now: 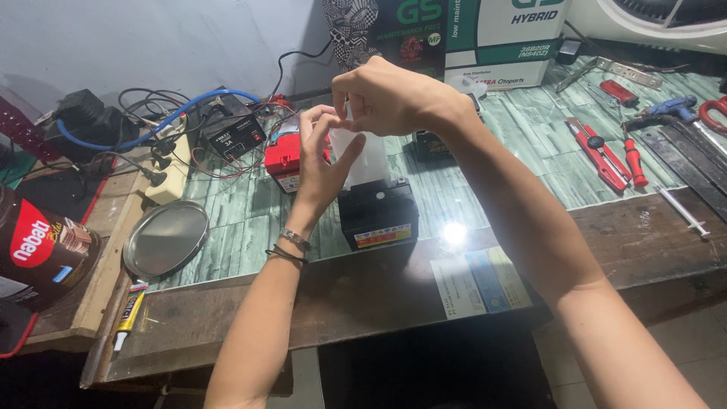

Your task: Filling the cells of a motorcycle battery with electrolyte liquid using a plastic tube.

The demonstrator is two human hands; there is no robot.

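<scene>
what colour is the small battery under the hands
Black, with a red and yellow label on its front; the battery shows best in the head view.

Left bare: glass tabletop right of the black battery, up to the red cutters. Hemmed on the left by the red battery, cables and round metal lid. Blocked behind by cardboard boxes.
</scene>
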